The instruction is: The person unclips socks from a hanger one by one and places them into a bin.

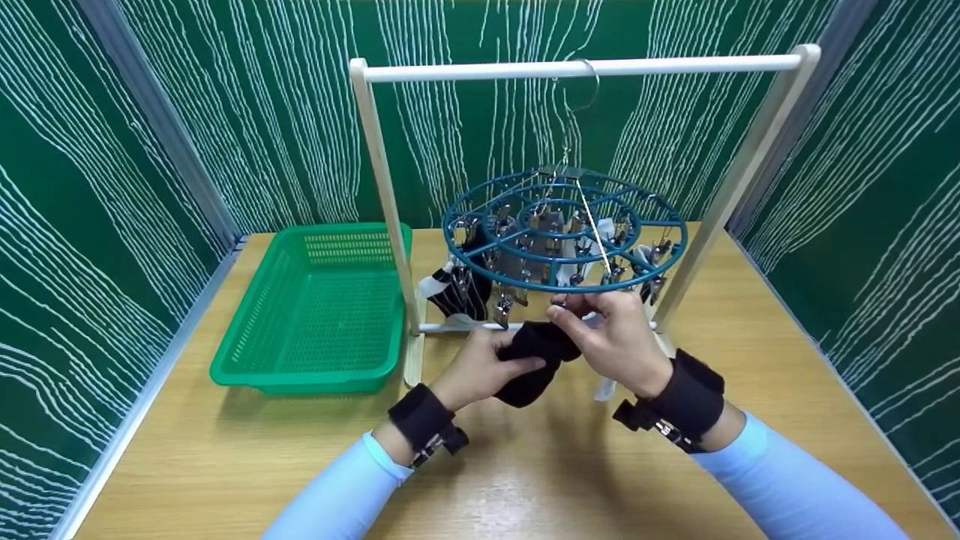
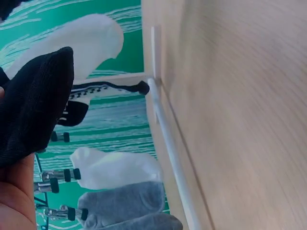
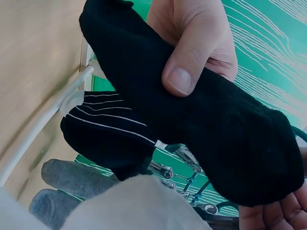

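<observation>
My left hand (image 1: pixel 484 367) grips a black sock (image 1: pixel 529 382), thumb across its front, below the near rim of a round blue-green clip hanger (image 1: pixel 517 282). The right wrist view shows the sock (image 3: pixel 230 143) stretched lengthwise, the left thumb (image 3: pixel 181 79) pressed on its middle. At that rim my right hand (image 1: pixel 619 341) pinches a small metal clip (image 1: pixel 559 304) between thumb and fingers, beside the sock's upper end. Its fingertips (image 3: pixel 276 213) appear at the sock's end in the right wrist view. Whether the clip touches the sock is hidden.
Other socks hang from the clips: a striped black one (image 3: pixel 105 124), grey ones (image 2: pixel 122 203) and white ones (image 2: pixel 117 167). The hanger hooks over a white rack's bar (image 1: pixel 480 72). A green basket (image 1: pixel 225 367) stands on the table to the left.
</observation>
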A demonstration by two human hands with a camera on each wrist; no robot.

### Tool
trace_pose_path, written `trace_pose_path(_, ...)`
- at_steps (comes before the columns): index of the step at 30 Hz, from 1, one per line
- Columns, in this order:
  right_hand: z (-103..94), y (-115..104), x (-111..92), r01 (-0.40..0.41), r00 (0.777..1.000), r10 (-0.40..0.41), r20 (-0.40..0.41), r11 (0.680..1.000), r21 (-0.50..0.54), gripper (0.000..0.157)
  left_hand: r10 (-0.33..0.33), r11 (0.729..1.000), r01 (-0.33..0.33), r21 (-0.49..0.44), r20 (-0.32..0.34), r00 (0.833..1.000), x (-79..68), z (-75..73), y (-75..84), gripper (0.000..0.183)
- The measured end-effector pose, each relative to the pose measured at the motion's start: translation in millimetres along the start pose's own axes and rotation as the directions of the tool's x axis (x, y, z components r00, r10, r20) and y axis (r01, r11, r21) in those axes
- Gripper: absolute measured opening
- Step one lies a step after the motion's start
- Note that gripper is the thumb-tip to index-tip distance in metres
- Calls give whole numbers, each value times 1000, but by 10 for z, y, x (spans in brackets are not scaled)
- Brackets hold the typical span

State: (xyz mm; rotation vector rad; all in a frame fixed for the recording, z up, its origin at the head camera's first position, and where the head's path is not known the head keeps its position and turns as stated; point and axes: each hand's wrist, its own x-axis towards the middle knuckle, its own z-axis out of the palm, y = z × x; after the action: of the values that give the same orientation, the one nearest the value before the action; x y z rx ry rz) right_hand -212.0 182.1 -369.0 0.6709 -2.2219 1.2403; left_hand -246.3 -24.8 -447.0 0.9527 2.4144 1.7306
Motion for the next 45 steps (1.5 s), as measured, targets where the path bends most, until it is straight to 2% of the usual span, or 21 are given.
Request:
trace_pose_path(7, 9, 7, 7, 47, 999, -47, -23, 999, 12, 11, 26, 999, -26, 36, -11, 1000, -15, -11, -51, 14)
trace_pose_path(13, 9, 8, 16, 32, 999, -31, -15, 999, 20, 11, 11, 996, -4, 89, -74, 997, -53, -40, -130, 9)
trace_pose_path(20, -10, -1, 13, -1, 1000, 1, 12, 1000, 16, 8, -10, 988, 31, 154, -137, 990, -153, -145, -134, 40)
trace_pose_path(27, -44, -7, 19, 19, 1000, -20, 24, 1000, 3, 5, -9, 981, 39, 189, -154, 988, -275, -297, -68, 32)
trace_pose_path(33, -58, -5, 28, 6, 1000, -6, 5, 1000, 1, 6, 41, 967, 2, 254, -163, 986, -373, -458, 1, 38)
trace_pose_path(36, -61, -3, 27, 0, 1000, 0, 0, 1000, -5, 6, 33, 962, 15, 271, -174, 984, -414, -558, 46, 41)
trace_pose_path(42, -57, 4, 22, -4, 1000, 4, 0, 1000, -7, 6, -15, 967, 63, 247, -193, 981, -474, -800, 178, 44)
trace_pose_path(45, -59, 7, 24, -5, 1000, 5, -3, 1000, -1, 6, -17, 973, 67, 222, -220, 975, -491, -957, 238, 37)
